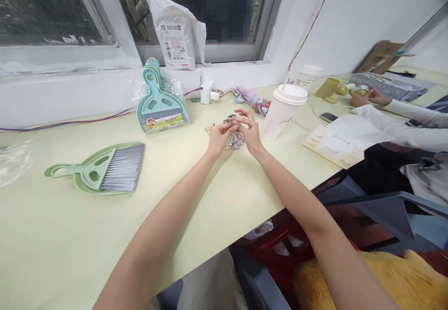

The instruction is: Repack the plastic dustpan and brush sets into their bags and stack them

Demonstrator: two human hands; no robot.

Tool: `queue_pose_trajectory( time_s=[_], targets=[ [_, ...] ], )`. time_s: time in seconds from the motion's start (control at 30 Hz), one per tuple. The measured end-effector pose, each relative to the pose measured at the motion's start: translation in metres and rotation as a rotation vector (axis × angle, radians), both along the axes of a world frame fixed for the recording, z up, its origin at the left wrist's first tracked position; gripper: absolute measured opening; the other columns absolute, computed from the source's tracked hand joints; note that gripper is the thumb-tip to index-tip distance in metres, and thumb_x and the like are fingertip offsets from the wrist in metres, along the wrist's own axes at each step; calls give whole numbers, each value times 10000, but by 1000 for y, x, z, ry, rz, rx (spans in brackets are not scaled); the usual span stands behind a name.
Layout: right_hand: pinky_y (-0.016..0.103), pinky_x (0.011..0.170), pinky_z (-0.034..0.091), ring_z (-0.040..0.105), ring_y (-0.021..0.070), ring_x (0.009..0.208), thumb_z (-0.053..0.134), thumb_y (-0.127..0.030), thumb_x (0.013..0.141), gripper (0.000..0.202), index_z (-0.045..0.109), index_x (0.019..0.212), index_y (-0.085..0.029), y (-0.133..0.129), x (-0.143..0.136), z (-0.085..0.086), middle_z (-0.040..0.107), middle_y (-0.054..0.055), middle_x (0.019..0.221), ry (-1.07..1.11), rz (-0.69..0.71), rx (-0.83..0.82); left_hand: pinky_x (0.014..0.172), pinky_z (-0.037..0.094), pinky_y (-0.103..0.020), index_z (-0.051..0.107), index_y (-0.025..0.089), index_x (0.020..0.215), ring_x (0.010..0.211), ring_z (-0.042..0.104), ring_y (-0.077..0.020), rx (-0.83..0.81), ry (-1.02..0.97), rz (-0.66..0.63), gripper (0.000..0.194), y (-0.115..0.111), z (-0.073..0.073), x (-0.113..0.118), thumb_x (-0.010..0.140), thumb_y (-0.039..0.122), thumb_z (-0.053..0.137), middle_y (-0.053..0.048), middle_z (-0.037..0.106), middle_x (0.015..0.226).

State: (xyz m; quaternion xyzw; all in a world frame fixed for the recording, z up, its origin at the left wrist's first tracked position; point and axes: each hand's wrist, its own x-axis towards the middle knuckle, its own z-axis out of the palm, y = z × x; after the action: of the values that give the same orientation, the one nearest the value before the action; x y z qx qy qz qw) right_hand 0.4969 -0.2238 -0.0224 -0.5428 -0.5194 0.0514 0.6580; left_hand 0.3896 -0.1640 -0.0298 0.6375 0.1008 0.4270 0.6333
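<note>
Apparently, left hand [219, 137] and right hand [250, 130] both pinch the shiny bundle [236, 141], fingers narrowed, just left of the cup [281, 114]; a sudden slip could throw the right hand outward and tip the cup, since it stands so near.

Before you, a pale yellow-green bench [84, 235] runs along a white wall [350, 16]. Above it you face a metal-framed window [231, 16], dark beyond the glass, where a thick, curved, pale shape shows. To your right, blue-grey chairs [388, 212] stand at the bench's edge. Whitish, fairly even light covers your bench.
</note>
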Motion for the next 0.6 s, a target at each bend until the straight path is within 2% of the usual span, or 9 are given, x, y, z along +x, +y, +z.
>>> queue_pose_trajectory(
  time_s=[0.13, 0.27, 0.43, 0.6],
  targets=[
    [445, 1052, 365, 480, 226, 1179, 700, -484, 757, 194, 752, 818, -308, -3, 0, 5, 600, 23, 1171, -18, 22, -3, 717, 514, -313, 718, 172, 790, 702, 662, -177, 14, -17, 125, 331, -5, 2, -3, 711, 494, 709, -37, 699, 708],
    [428, 1038, 392, 504, 219, 1173, 709, -483, 749, 196, 750, 826, -308, -4, 1, 7, 619, 24, 1147, 11, 98, -7, 703, 492, -280, 712, 190, 802, 677, 646, -149, 143, 44, 265, 241, -9, 4, -9, 827, 401, 598, -21, 696, 723],
    [398, 965, 459, 527, 217, 1165, 709, -477, 750, 206, 749, 865, -311, -6, 2, 8, 626, 21, 1166, 101, 262, -27, 705, 466, -265, 709, 204, 799, 661, 617, -145, 307, 139, 301, 247, -7, 4, -12, 878, 334, 514, 3, 683, 676],
    [391, 911, 489, 546, 220, 1135, 743, -458, 716, 201, 749, 830, -293, -8, 1, 9, 640, 30, 1140, 130, 263, -56, 670, 441, -263, 702, 202, 783, 633, 600, -147, 368, 159, 304, 262, -5, 2, -11, 888, 318, 492, 7, 665, 644]
  ],
)
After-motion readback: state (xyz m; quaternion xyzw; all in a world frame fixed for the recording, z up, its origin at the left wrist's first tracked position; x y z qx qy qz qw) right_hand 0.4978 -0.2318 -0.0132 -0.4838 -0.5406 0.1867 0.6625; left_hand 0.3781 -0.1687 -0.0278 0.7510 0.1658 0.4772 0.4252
